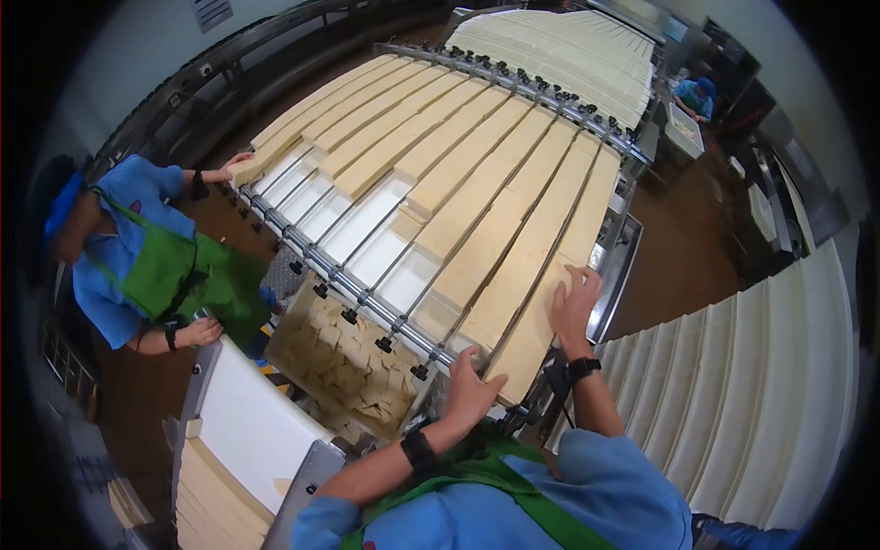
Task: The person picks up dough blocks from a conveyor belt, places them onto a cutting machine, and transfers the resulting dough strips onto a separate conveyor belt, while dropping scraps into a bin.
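Observation:
My left hand is at the near end of the rightmost long row of thin cream-coloured dough sheets, thumb and fingers against its end and left side. Farther up the same row, my right hand curls its fingers over the top and right side. The row lies on a white conveyor among several similar rows, split by thin metal rods. A metal bar with black knobs crosses the conveyor's near end. The undersides of the fingers are partly hidden.
A co-worker in a green apron stands at left, one hand on the far-left row. Below the bar, a bin holds cream scraps. At lower left is a white chute with sheets; at right, pale ridged panels. Another person works farther back.

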The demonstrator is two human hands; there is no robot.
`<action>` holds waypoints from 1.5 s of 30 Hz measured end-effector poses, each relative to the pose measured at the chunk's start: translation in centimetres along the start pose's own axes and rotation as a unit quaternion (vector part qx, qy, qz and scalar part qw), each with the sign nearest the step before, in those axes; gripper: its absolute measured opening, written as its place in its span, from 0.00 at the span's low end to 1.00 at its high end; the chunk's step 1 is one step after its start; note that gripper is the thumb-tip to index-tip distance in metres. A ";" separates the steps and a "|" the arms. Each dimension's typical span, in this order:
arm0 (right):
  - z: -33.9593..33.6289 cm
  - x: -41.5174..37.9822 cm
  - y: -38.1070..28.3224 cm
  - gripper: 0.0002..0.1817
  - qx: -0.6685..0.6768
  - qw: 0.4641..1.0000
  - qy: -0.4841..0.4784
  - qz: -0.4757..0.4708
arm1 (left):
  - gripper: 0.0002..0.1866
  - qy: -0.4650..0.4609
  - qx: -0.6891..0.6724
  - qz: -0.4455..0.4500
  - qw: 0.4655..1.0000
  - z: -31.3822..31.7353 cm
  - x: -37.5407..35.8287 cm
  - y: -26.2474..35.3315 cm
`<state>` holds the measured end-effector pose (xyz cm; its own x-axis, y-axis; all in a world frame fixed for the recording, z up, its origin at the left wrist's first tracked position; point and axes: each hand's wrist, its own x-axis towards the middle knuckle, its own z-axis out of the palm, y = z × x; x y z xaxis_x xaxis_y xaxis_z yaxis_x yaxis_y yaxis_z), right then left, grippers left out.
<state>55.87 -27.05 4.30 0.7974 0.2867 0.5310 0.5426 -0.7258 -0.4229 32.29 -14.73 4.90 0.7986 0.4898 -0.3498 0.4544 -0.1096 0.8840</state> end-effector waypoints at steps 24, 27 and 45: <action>-5.5 -11.7 -3.4 0.33 0.070 0.902 -0.262 -0.336 | 0.46 -0.137 -0.117 0.179 0.967 -4.6 0.0 -2.1; -6.5 -12.0 -5.1 0.25 0.015 0.876 -0.281 -0.392 | 0.40 -0.013 -0.070 0.240 0.968 -9.4 -0.3 -4.0; -5.1 -11.7 -6.5 0.35 -0.012 0.898 -0.314 -0.308 | 0.42 0.300 0.102 -0.046 0.947 -17.8 -3.1 -16.9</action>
<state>41.60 -28.87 4.61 0.3444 0.9289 0.1363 0.9316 -0.3201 -0.1722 15.13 1.04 -3.46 0.4120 0.9019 -0.1295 0.6276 -0.1778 0.7579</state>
